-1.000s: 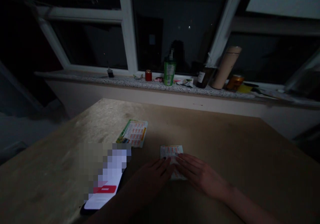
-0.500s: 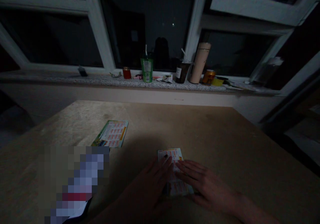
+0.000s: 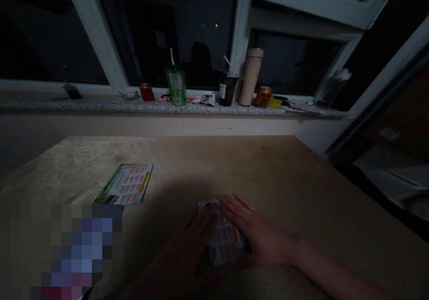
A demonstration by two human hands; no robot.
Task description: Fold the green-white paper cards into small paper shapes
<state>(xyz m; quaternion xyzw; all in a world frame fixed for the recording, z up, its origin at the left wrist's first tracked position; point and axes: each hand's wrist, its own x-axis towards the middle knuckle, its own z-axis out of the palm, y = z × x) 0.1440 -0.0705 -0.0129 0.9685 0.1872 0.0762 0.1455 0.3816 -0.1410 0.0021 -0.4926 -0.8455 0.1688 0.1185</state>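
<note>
A printed card with rows of red text and a yellow strip lies on the table in front of me. My left hand rests over its left edge, fingers stretched out and lying flat. Across its upper right part lies my right hand, fingers extended and the thumb apart near the lower right edge. Both hands touch the card, and neither grips it. Farther left, a similar card or small stack with a green border lies on the tabletop.
The tan table reaches to the wall below a window. On the granite sill stand a green cup, a dark drink cup, a pinkish flask, an orange can and a red jar. A pixelated object lies at the lower left.
My right hand has moved up over the card's top right part, uncovering more of its lower half. The view has turned right, so everything sits farther left.
</note>
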